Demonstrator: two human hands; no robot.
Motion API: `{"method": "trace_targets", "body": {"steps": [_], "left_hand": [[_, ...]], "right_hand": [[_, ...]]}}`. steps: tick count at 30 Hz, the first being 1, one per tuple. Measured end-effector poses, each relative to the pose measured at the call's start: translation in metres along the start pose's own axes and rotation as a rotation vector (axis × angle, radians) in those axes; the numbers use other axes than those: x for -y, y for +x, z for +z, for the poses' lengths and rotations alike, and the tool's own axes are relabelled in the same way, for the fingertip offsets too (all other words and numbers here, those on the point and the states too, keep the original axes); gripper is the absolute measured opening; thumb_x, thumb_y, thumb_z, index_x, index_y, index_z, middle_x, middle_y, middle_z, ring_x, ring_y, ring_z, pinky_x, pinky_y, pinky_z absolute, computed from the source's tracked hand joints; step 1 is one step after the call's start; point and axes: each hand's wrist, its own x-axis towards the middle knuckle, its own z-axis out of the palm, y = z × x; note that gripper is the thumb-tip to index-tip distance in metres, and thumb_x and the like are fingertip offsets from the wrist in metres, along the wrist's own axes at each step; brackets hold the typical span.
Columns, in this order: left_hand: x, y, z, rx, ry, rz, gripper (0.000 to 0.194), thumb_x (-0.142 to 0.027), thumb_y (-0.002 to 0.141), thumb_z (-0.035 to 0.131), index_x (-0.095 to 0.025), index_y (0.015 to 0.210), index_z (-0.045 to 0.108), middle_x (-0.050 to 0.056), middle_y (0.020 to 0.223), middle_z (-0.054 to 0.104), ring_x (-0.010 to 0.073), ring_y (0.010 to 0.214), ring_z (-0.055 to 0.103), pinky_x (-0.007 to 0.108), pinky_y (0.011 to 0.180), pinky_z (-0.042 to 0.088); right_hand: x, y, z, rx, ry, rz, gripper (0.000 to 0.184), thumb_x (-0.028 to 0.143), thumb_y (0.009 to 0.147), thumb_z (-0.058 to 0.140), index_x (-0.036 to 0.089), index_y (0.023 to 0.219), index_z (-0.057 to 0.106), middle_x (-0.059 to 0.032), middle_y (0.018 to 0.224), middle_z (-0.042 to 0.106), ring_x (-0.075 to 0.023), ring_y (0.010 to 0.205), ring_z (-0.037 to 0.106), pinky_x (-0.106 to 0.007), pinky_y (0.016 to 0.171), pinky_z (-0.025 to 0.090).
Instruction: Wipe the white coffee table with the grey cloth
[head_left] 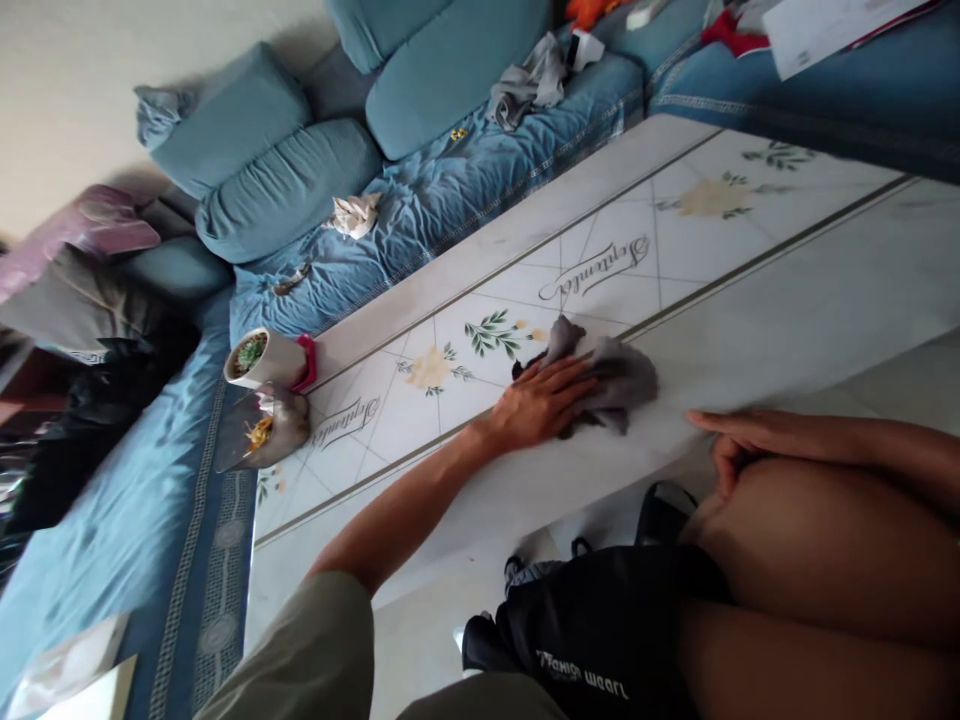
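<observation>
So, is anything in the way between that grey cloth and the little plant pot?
Nothing visible is. From the grey cloth under the left hand, the patterned tabletop runs unbroken to the pot. A crumpled plastic bag lies beside the pot, off that line.

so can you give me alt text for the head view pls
A person's left hand presses a crumpled grey cloth onto a white floral-tiled table top, while the right hand rests curled at the table's edge near a bare leg. A white cup sits at the far end, beside a blue sofa with teal cushions.
</observation>
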Motion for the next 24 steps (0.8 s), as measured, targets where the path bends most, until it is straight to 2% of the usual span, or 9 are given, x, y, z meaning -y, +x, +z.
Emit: {"method": "trace_targets", "body": {"steps": [1, 3, 7, 10, 13, 16, 19, 21, 24], "left_hand": [[0.008, -0.007, -0.004, 0.025, -0.018, 0.017, 0.055, -0.040, 0.121, 0.048, -0.029, 0.173, 0.059, -0.001, 0.186, 0.045, 0.0197, 0.177, 0.034, 0.041, 0.148, 0.030], [0.050, -0.020, -0.022, 0.035, -0.028, -0.125, 0.053, -0.035, 0.119, 0.049, -0.027, 0.170, 0.063, 0.001, 0.184, 0.048, 0.0202, 0.176, 0.037, 0.039, 0.147, 0.030], [0.170, -0.029, -0.076, -0.141, 0.060, -0.765, 0.057, -0.020, 0.116, 0.042, -0.005, 0.169, 0.059, 0.023, 0.177, 0.053, 0.0345, 0.171, 0.044, 0.052, 0.144, 0.035], [0.209, -0.010, -0.095, -0.214, 0.087, -1.096, 0.059, -0.019, 0.116, 0.041, 0.000, 0.170, 0.055, 0.029, 0.178, 0.049, 0.0407, 0.170, 0.044, 0.059, 0.141, 0.037], [0.168, 0.025, -0.072, -0.179, 0.063, -0.952, 0.058, -0.020, 0.115, 0.046, -0.006, 0.171, 0.057, 0.023, 0.181, 0.048, 0.0362, 0.171, 0.042, 0.055, 0.143, 0.036], [0.070, 0.053, -0.021, -0.102, 0.016, -0.522, 0.056, -0.028, 0.115, 0.053, -0.028, 0.170, 0.062, 0.001, 0.182, 0.051, 0.0196, 0.173, 0.040, 0.036, 0.146, 0.029], [-0.017, 0.063, 0.015, -0.039, 0.043, -0.014, 0.053, -0.040, 0.121, 0.040, -0.039, 0.171, 0.058, -0.011, 0.185, 0.044, 0.0137, 0.177, 0.032, 0.038, 0.147, 0.026], [-0.033, 0.063, 0.016, 0.014, 0.009, 0.128, 0.050, -0.042, 0.122, 0.039, -0.043, 0.168, 0.060, -0.016, 0.185, 0.043, 0.0097, 0.177, 0.030, 0.034, 0.147, 0.025], [0.022, 0.061, -0.015, 0.048, -0.066, -0.096, 0.049, -0.033, 0.118, 0.053, -0.040, 0.165, 0.065, -0.012, 0.182, 0.049, 0.0120, 0.173, 0.039, 0.030, 0.144, 0.032]], "right_hand": [[0.001, -0.001, 0.000, 0.005, 0.033, 0.015, 0.111, 0.105, 0.095, 0.018, 0.023, 0.083, 0.091, -0.0195, 0.103, 0.084, -0.0410, 0.105, 0.076, -0.054, 0.114, 0.055], [0.002, -0.004, 0.000, 0.005, 0.095, 0.029, 0.108, 0.105, 0.096, 0.022, 0.023, 0.079, 0.090, -0.0198, 0.101, 0.083, -0.0407, 0.103, 0.075, -0.055, 0.114, 0.053], [-0.002, -0.005, 0.000, -0.010, 0.143, 0.023, 0.105, 0.100, 0.099, 0.022, 0.025, 0.078, 0.091, -0.0198, 0.099, 0.083, -0.0413, 0.104, 0.074, -0.056, 0.117, 0.052], [-0.008, -0.001, -0.002, 0.019, 0.190, 0.031, 0.099, 0.099, 0.099, 0.026, 0.028, 0.078, 0.091, -0.0198, 0.099, 0.084, -0.0433, 0.106, 0.075, -0.057, 0.114, 0.054], [-0.010, 0.001, -0.004, 0.042, 0.205, 0.022, 0.096, 0.098, 0.098, 0.027, 0.029, 0.080, 0.091, -0.0197, 0.100, 0.084, -0.0436, 0.106, 0.076, -0.056, 0.112, 0.056], [-0.008, 0.002, -0.004, 0.037, 0.206, 0.057, 0.097, 0.103, 0.093, 0.027, 0.031, 0.080, 0.091, -0.0192, 0.100, 0.084, -0.0425, 0.104, 0.077, -0.055, 0.113, 0.057], [-0.010, 0.005, -0.005, 0.064, 0.210, 0.055, 0.098, 0.107, 0.089, 0.029, 0.032, 0.080, 0.091, -0.0190, 0.101, 0.085, -0.0434, 0.105, 0.077, -0.056, 0.116, 0.056], [-0.013, 0.006, -0.005, 0.065, 0.215, 0.040, 0.098, 0.107, 0.088, 0.032, 0.030, 0.081, 0.092, -0.0188, 0.102, 0.085, -0.0442, 0.108, 0.077, -0.056, 0.118, 0.055], [-0.014, 0.005, -0.004, 0.035, 0.230, 0.049, 0.096, 0.102, 0.094, 0.033, 0.027, 0.081, 0.092, -0.0185, 0.102, 0.085, -0.0421, 0.106, 0.076, -0.054, 0.113, 0.056]]}}
